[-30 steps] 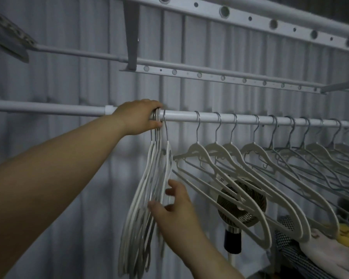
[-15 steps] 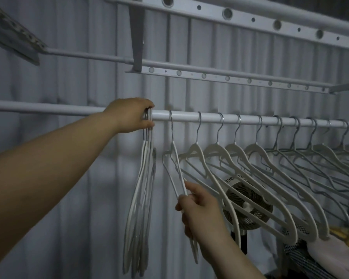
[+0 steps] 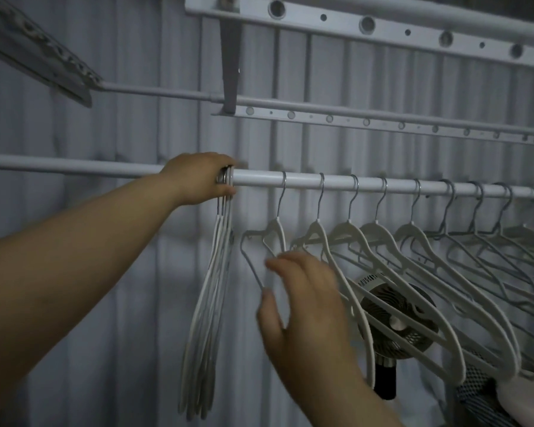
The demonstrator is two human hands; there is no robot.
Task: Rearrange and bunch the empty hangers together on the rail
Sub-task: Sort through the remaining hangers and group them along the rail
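View count: one, a wide-angle head camera.
Position: at the person's head, close to the rail (image 3: pixel 383 184), within arm's reach.
Direction: forward and slightly upward; the rail crosses mid-frame, a perforated rack (image 3: pixel 383 26) fills the upper right.
Framing: left hand (image 3: pixel 198 177) centre-left, right hand (image 3: pixel 309 303) lower centre, both near the lens.
Shared area: none, a single view.

Dim, flat light; edges bowed, motion blur.
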